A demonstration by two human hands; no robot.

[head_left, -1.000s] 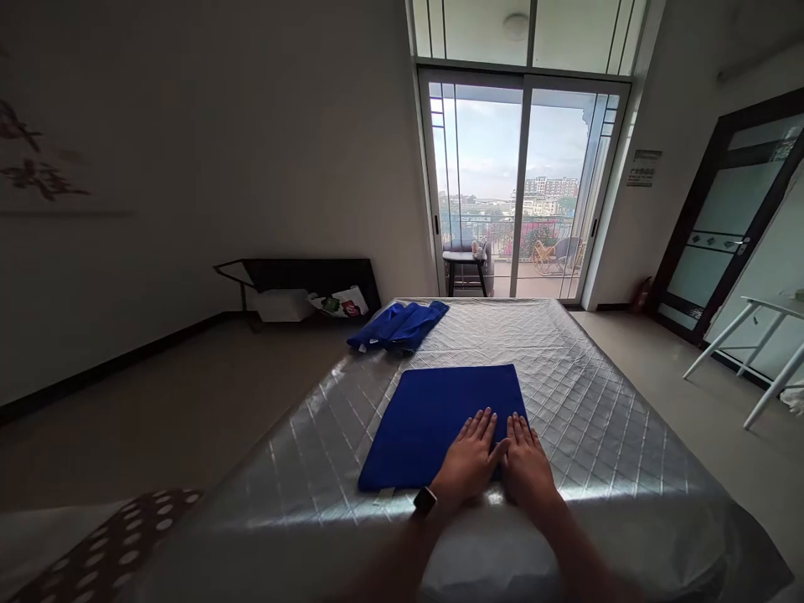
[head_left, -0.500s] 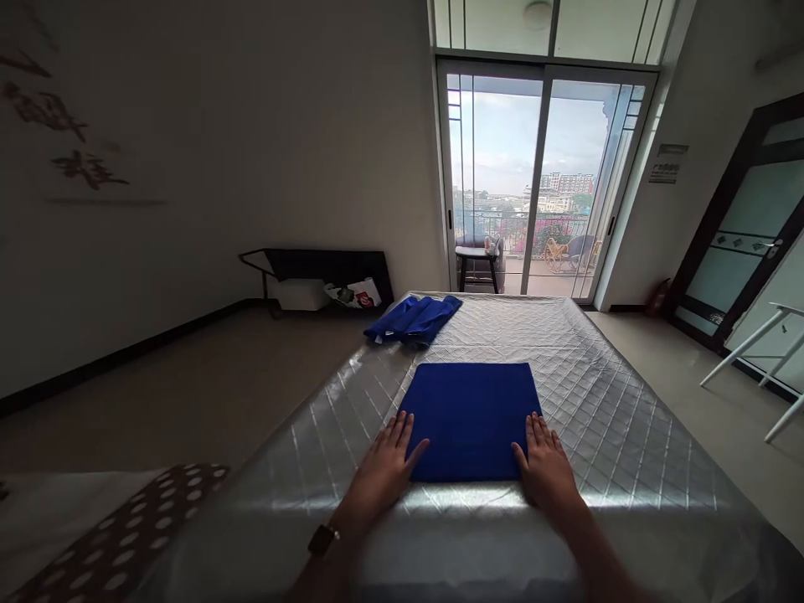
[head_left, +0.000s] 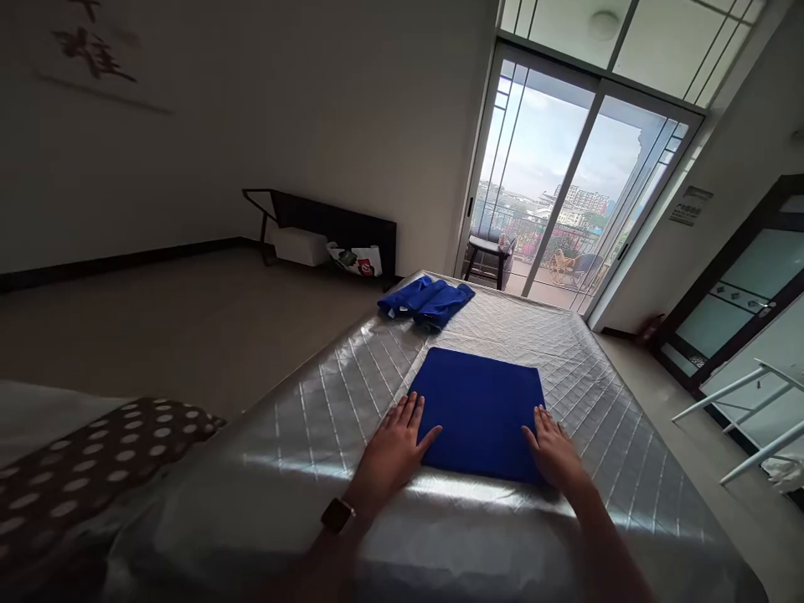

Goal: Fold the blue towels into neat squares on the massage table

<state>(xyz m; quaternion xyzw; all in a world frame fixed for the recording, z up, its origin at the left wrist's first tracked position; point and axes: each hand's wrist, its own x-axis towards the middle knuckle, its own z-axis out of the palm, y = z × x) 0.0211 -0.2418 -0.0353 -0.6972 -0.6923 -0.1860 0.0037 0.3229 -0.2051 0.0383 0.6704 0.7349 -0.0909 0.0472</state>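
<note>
A blue cloth (head_left: 481, 410), folded into a flat, neat rectangle, lies on the silvery quilted mattress (head_left: 339, 419). My left hand (head_left: 399, 440) rests flat at its left edge, fingers stretched forward and thumb over the cloth. At the right edge, my right hand (head_left: 554, 444) lies with its fingers extended and its thumb on the fabric. Neither hand grips anything. Further off, near the far left corner of the mattress, sits a second blue cloth (head_left: 427, 301), loosely bunched and with small white tags showing. A dark watch (head_left: 337, 515) is on my left wrist.
At the left, brown polka-dot bedding (head_left: 94, 469) adjoins the mattress. A dark low rack (head_left: 332, 230) with a white box (head_left: 300, 246) stands by the wall. Beyond the mattress is a sliding glass door (head_left: 565, 184). A white table frame (head_left: 754, 410) stands at the right.
The camera view has tilted and shifted, so the room appears slanted. Both hands remain at the sides of the folded cloth, which looks the same.
</note>
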